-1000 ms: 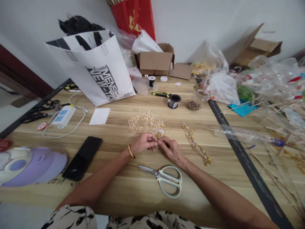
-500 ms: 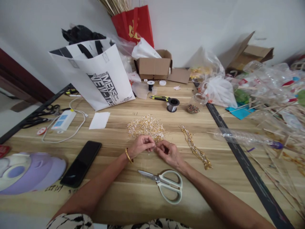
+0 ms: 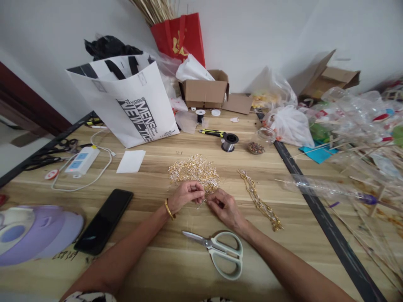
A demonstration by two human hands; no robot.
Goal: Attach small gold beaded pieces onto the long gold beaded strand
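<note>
My left hand (image 3: pixel 189 194), with a gold bangle (image 3: pixel 169 209) at the wrist, is closed in a pinch. Close beside it, my right hand (image 3: pixel 224 205) pinches too. A small silvery beaded strand (image 3: pixel 201 204) shows between and below the fingertips; its ends are hard to make out. Just beyond both hands lies a heap of small gold and clear beaded pieces (image 3: pixel 193 169). Right of my right hand rests a bundle of gold and silver bead strands (image 3: pixel 260 201). White-handled scissors (image 3: pixel 217 251) lie nearer to me, blades pointing left.
Left are a black phone (image 3: pixel 104 221), a purple-and-white object (image 3: pixel 40 235) and a power strip (image 3: pixel 82 160). Behind stand a white paper bag (image 3: pixel 126 105), a wire spool (image 3: pixel 229 142), a jar of beads (image 3: pixel 260 140) and a cardboard box (image 3: pixel 206 92). Plastic bottles (image 3: pixel 349 109) and sticks crowd the right.
My fingertips have parted slightly, and more of the silvery strand shows below them. The whole view has shifted a little, so things on the table appear lower.
</note>
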